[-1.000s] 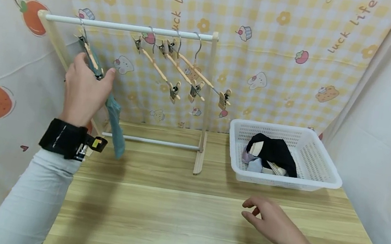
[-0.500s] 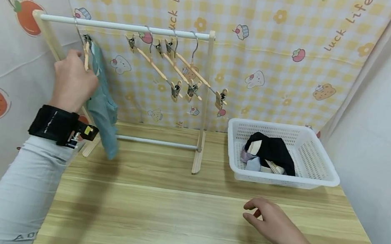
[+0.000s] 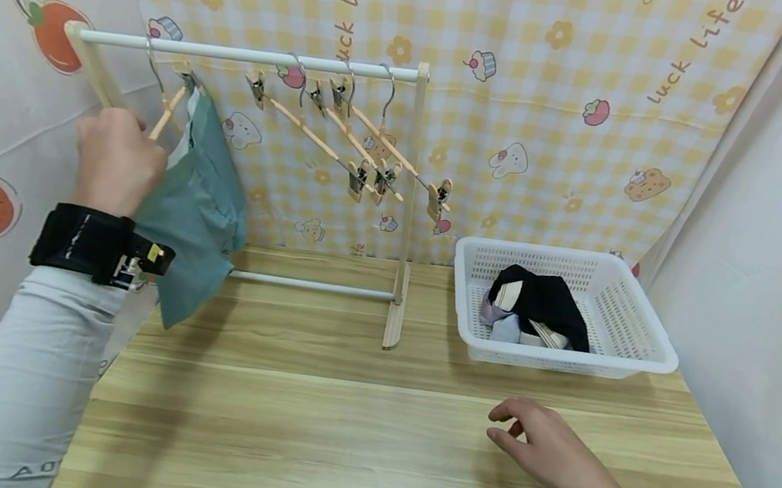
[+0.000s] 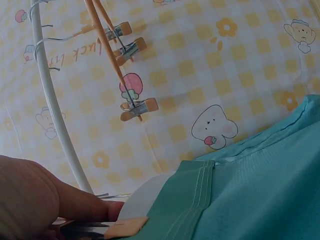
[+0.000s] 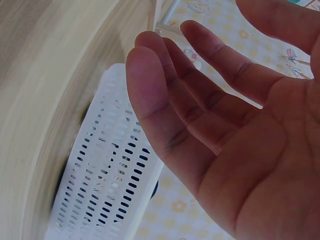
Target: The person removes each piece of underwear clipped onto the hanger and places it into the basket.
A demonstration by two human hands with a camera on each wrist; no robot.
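Note:
My left hand point(image 3: 116, 162) grips the near end of a wooden clip hanger point(image 3: 168, 112) that hooks over the rack's white rail at the left. A teal cloth garment point(image 3: 202, 207) with a stitched band hangs from its clips, spread wide toward the head camera. In the left wrist view a wooden clip point(image 4: 127, 226) bites the garment's edge beside my fingers point(image 4: 82, 204). My right hand point(image 3: 546, 448) hovers over the table's right side, fingers loosely bent and holding nothing. Its palm and relaxed fingers point(image 5: 150, 95) show in the right wrist view.
Three bare clip hangers point(image 3: 315, 140) hang at the right of the rail point(image 3: 237, 53). A white perforated basket point(image 3: 623, 312) at the back right holds a black cloth point(image 3: 549, 301) and other folded pieces. The rack's right post point(image 3: 411, 213) stands left of the basket.
My left hand has moved left and slightly down, swinging the hanger's near end leftward. The teal garment has turned from edge-on to broad side. My right hand has barely moved.

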